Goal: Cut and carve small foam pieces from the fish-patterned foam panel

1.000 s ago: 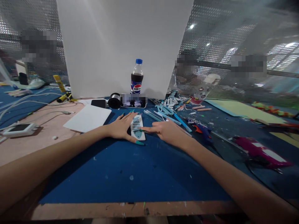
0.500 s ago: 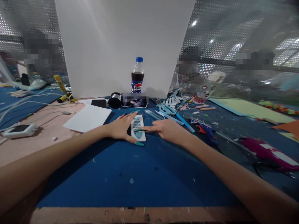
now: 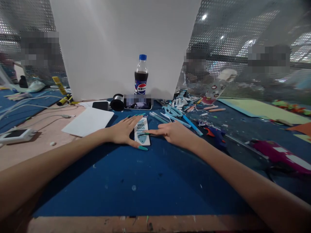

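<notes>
A small white rectangular card with grey-blue marks in rows and a pointed blue shape at its near end lies on the blue mat. My left hand rests spread along its left side, fingers over the far end and thumb by the near corner. From the right, my right hand reaches in with its index finger stretched out onto the card's middle. Its other fingers are curled and partly hidden, and I see nothing held in them. Both hands have long teal nails.
Behind the card stand a phone, a wire spool and a cola bottle. To the right lie blue-handled scissors, pens, paper scraps and a glue gun. White paper and cables are on the left.
The view has shifted slightly. Both hands keep nearly the same pose at the card, with the right index finger still on it.
</notes>
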Tool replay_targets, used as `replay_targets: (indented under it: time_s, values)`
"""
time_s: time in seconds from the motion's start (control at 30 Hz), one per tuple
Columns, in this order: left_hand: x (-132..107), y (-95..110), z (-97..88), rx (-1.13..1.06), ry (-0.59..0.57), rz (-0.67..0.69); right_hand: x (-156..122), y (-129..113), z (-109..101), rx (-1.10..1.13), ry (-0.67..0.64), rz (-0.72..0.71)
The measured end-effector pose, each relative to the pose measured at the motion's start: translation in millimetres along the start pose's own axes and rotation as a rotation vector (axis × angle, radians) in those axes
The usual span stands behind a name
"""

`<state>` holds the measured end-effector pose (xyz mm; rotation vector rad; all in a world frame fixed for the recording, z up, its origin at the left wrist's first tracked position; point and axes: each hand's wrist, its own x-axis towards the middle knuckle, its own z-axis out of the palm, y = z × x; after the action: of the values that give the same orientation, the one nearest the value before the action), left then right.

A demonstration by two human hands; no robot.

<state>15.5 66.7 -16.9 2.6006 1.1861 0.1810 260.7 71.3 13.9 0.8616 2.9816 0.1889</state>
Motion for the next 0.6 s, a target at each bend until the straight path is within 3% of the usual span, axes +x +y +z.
replay_targets:
  time_s: [0.6]
  values:
    - [-0.3, 0.4, -1.8, 0.052, -0.046, 0.033, -3.7, 8.9, 2.0, 0.050, -0.003, 0.011]
